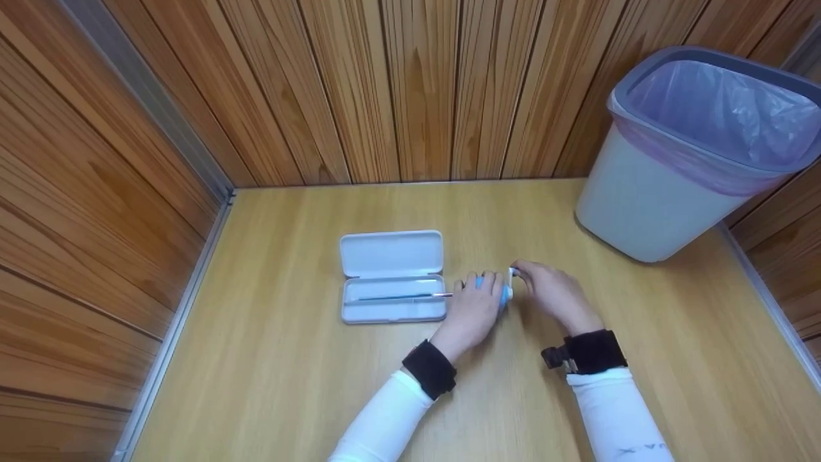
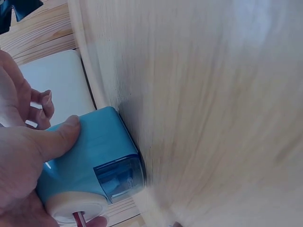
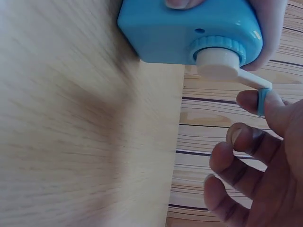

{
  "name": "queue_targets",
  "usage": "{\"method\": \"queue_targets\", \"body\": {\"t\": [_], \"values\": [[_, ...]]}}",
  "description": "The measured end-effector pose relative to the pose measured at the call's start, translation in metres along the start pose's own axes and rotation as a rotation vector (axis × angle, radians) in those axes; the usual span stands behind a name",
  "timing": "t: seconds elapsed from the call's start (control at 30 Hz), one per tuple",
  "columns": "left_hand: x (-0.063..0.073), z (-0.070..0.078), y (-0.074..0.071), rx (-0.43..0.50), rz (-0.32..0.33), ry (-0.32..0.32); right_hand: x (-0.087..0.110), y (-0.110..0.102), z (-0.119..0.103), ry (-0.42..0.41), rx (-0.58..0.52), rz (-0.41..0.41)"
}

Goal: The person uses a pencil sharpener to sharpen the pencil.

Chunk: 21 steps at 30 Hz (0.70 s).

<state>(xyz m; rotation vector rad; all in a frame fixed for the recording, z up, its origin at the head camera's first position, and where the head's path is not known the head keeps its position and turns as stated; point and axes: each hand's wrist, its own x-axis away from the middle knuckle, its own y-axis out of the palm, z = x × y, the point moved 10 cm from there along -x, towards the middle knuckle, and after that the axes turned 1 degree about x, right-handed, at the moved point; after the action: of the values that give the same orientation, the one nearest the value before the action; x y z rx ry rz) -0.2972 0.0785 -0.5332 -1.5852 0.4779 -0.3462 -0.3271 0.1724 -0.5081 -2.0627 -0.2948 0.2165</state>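
A blue pencil sharpener (image 2: 92, 144) with a hand crank stands on the table, mostly covered by the hands in the head view. My left hand (image 1: 473, 311) grips its body from above, thumb along one side. A red pencil (image 2: 79, 218) pokes out of the pale round opening at one end; its tip is hidden inside. At the opposite end, my right hand (image 1: 557, 292) pinches the small blue knob of the white crank (image 3: 255, 79) between thumb and index finger. The other right fingers are loosely bent. A dark see-through shavings drawer (image 2: 120, 178) shows low on the sharpener.
An open white pencil case (image 1: 392, 313) lies just left of the hands, lid tipped back. A bin (image 1: 648, 192) with a pinkish liner stands at the back right of the wooden table (image 1: 276, 385). Wood-panelled walls (image 1: 423, 90) rise behind and at the sides.
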Motion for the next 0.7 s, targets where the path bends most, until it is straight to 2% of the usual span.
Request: {"method": "queue_targets", "body": {"t": [0.2, 0.4, 0.57, 0.7], "values": [[0.0, 0.0, -0.001, 0.0, 0.014, 0.002, -0.009, 0.007, 0.009, 0.072, -0.01, -0.043], [0.001, 0.0, 0.002, 0.023, -0.018, 0.003, -0.015, 0.018, 0.017, 0.143, -0.01, -0.1], [0.0, 0.0, 0.001, 0.025, -0.019, -0.007, -0.018, 0.025, 0.024, 0.192, -0.024, -0.137], [0.0, 0.0, -0.001, -0.001, 0.005, -0.007, -0.021, 0.031, 0.023, 0.161, 0.017, -0.146]]}}
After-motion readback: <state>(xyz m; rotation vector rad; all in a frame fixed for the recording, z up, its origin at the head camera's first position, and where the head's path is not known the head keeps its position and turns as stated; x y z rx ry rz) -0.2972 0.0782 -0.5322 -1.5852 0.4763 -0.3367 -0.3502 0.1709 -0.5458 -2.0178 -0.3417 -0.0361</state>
